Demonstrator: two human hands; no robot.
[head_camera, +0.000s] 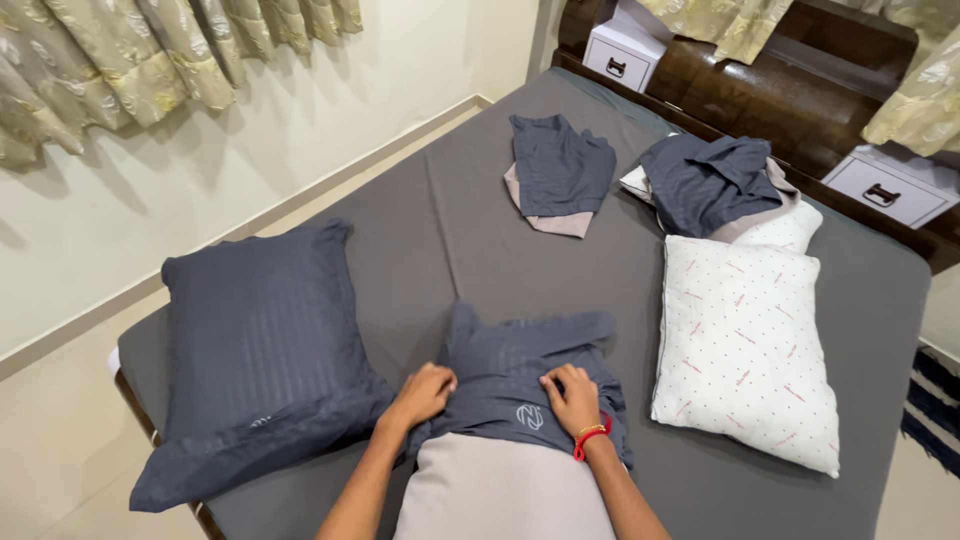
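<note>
Grey pillowcase (530, 375) bunched over beige pillow (500, 490) at bed (450, 230) foot edge.
Left hand (425, 392) and right hand (572, 398) each pinch its hem; bare sheet beyond, covered pillow (262, 350) close left.

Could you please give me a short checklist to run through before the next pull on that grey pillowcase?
1. Left hand grips the pillowcase edge: ok.
2. Right hand grips the same edge: ok.
3. Beige pillow fully inside the case: not ok, its near part shows bare.
4. Case lying smooth: not ok, bunched near the hands.
5. Finished covered pillow lies apart on the left: ok.
6. Pillow's far corners seated in the case: cannot tell, hidden by fabric.
</note>
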